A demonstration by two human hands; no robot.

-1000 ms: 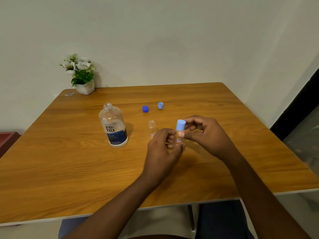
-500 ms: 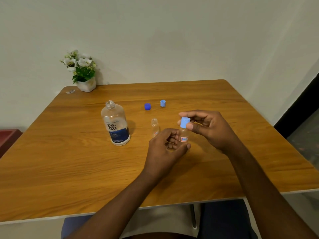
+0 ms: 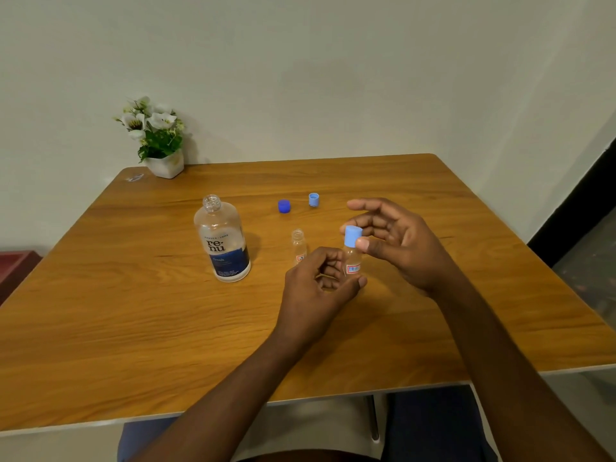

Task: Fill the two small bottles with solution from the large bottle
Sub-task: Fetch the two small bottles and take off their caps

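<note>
**Cap held on a small bottle**

At left I see the open large bottle [image 3: 223, 241] standing on the table [image 3: 100, 311]; I read "re-nu" on its label. Behind lie a dark blue cap [image 3: 284, 206] and a light blue cap [image 3: 313, 199]. An uncapped small bottle [image 3: 298, 246] stands near. The left hand [image 3: 316, 291] grips the other small bottle [image 3: 351, 263], whose red label I cannot read. The right hand [image 3: 400, 245] pinches its top cap [image 3: 352, 235].

Looks down on a wood table [image 3: 133, 328] by a pale wall [image 3: 333, 61], with a flower pot [image 3: 165, 165] at its far left corner, a red edge [image 3: 16, 268] low left, a dark strip [image 3: 583, 201] and speckled floor [image 3: 593, 261] right
</note>
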